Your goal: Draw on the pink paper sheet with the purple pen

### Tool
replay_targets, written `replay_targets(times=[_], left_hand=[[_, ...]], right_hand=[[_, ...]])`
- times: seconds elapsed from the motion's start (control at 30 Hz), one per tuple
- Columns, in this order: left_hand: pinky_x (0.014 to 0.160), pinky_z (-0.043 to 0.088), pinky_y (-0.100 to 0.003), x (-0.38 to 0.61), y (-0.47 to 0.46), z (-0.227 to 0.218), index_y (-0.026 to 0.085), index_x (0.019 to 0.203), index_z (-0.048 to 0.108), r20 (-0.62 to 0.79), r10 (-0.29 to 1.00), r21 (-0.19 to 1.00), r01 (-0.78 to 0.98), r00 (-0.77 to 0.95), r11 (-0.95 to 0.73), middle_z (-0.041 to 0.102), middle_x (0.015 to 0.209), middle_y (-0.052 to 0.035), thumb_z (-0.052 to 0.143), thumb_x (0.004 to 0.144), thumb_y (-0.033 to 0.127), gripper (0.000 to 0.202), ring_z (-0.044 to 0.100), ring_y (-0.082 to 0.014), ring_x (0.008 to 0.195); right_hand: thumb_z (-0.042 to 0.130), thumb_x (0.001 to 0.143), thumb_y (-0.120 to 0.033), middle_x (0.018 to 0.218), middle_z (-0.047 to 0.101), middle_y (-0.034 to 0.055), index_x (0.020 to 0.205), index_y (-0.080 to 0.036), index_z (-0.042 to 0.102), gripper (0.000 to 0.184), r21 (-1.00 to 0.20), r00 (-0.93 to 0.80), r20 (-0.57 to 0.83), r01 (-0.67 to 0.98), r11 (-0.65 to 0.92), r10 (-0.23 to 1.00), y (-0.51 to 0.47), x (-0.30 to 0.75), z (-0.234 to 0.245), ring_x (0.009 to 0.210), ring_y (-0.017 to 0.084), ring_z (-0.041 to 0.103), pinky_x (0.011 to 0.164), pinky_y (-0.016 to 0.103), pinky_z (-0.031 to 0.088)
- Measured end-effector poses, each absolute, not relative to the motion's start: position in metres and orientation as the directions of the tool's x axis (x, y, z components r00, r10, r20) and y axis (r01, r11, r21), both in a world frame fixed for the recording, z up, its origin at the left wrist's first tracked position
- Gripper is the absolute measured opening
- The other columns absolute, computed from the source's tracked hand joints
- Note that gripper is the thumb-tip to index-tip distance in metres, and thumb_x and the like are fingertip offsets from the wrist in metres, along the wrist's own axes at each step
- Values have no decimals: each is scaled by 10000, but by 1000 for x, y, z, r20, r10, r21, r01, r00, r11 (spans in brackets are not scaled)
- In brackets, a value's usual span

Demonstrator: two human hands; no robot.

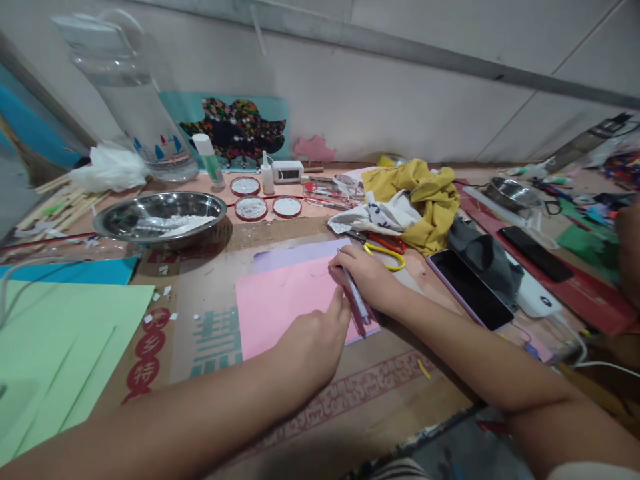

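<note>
A sheet of pink paper lies on a purple sheet, which shows along its far and near right edges. My right hand grips a pale purple pen, its fingers at the paper's upper right. The pen tip is hidden behind the fingers. A faint curved line shows on the pink sheet near them. My left hand rests on the lower part of the pink sheet, fingers laid out toward the pen and holding nothing. Just beyond my right hand lie scissors with yellow handles and red-handled scissors.
Left of the paper are green sheets and a metal bowl. Behind stand a water bottle, a glue stick and small red-rimmed dishes. To the right lie yellow cloth and a phone.
</note>
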State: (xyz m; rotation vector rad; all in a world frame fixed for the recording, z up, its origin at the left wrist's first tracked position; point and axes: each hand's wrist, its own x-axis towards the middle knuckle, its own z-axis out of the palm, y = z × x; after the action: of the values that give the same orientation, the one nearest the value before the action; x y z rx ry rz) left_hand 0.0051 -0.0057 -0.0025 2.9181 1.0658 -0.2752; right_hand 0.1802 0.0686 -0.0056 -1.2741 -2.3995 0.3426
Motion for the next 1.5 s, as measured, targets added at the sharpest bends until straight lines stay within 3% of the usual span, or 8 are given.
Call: replay_targets(times=[0.23, 0.47, 0.63, 1.0, 1.23, 1.33, 1.43, 1.5], left_hand=[[529, 573, -329, 5, -6, -2, -8, 1522, 304, -144, 644, -21, 648, 751, -761, 255, 1597, -296, 436, 849, 80, 691, 698, -193, 684], [609, 596, -318, 6, -5, 0, -12, 1532, 277, -196, 634, -18, 643, 748, -765, 233, 1601, -290, 434, 847, 66, 707, 724, -208, 788], [572, 592, -338, 5, -5, 1, -13, 1521, 306, -193, 641, -12, 652, 743, -758, 216, 1601, -296, 422, 830, 58, 704, 718, -208, 724], [587, 592, -326, 8, -6, 1, -14, 1531, 289, -208, 639, -45, 646, 741, -762, 230, 1584, -307, 476, 824, 87, 738, 730, -225, 774], [564, 576, -309, 8, -7, -2, 31, 1526, 339, -191, 639, -111, 631, 745, -768, 270, 1571, -305, 506, 845, 122, 707, 724, -210, 733], [568, 576, -308, 9, -7, -1, 26, 1526, 331, -195, 634, -102, 627, 749, -772, 274, 1570, -309, 504, 831, 102, 720, 720, -208, 739], [521, 564, -314, 8, -7, 1, 17, 1518, 332, -195, 638, -75, 638, 745, -767, 301, 1562, -320, 476, 819, 66, 715, 710, -205, 711], [522, 568, -316, 7, -6, 1, 9, 1496, 363, -158, 656, -51, 657, 738, -752, 398, 1519, -312, 441, 832, 56, 670, 705, -201, 702]], right_hand=[[630, 856, -135, 804, 648, 10, 863, -197, 643, 63, -481, -442, 298, 696, 533, 846, 67, 183, -12, 736, 149, 588, 679, 259, 436], [574, 880, -136, 858, 647, 46, 873, -186, 640, 83, -487, -434, 370, 662, 569, 822, 78, 182, -20, 796, 171, 601, 729, 293, 462], [610, 850, -149, 815, 668, 11, 850, -201, 638, 59, -541, -408, 302, 671, 508, 861, 74, 184, -17, 760, 165, 607, 705, 282, 451], [599, 819, -116, 779, 656, 5, 801, -204, 628, 94, -556, -338, 350, 676, 484, 874, 75, 182, -21, 742, 169, 601, 693, 292, 450], [588, 881, -228, 870, 657, 58, 847, -212, 656, 77, -568, -244, 428, 676, 469, 870, 93, 192, -23, 848, 225, 606, 795, 392, 493], [619, 889, -367, 1057, 664, 88, 929, -239, 653, 138, -753, -65, 457, 503, 424, 887, 91, 188, -17, 1015, 256, 599, 902, 451, 505], [451, 945, -597, 1085, 668, 109, 1022, -237, 604, 399, -988, -131, 130, 72, 140, 983, 80, 181, -12, 954, 242, 650, 789, 435, 571], [382, 939, -669, 1048, 684, 126, 1103, -228, 572, 508, -989, -320, -79, -91, -113, 944, 76, 178, -12, 919, 252, 673, 748, 446, 585]])
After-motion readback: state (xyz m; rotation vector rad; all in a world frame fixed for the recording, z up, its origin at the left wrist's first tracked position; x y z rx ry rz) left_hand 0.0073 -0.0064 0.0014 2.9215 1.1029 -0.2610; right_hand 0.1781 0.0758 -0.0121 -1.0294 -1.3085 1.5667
